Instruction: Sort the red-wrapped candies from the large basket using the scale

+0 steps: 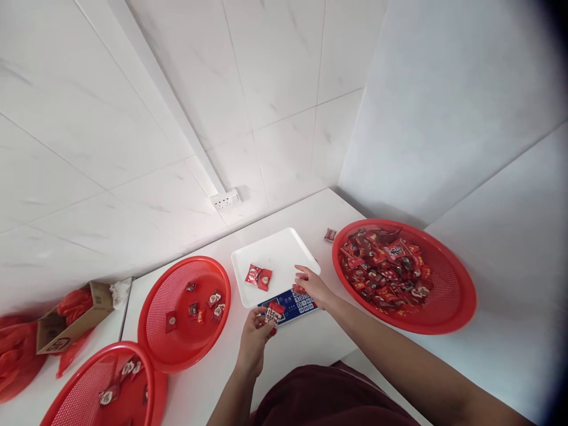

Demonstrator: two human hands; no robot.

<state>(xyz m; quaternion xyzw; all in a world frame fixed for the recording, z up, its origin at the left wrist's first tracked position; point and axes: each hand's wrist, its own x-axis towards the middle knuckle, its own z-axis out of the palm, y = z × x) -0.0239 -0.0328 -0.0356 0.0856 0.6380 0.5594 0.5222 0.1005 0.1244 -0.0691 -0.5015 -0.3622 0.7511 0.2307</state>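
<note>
My left hand is closed on small red packets with white lettering, just in front of the scale's blue keypad panel. Over the right front corner of the white scale tray is my right hand. Its fingers are curled around a red packet, with the index finger partly extended. Two flat packets, a red packet with a white print and a plainer red packet, lie touching on the tray.
A large red basket heaped with red packets stands at right, with a loose packet beside it. Left are a red basket and another red basket, each holding several packets. A cardboard box and a power strip are farther back.
</note>
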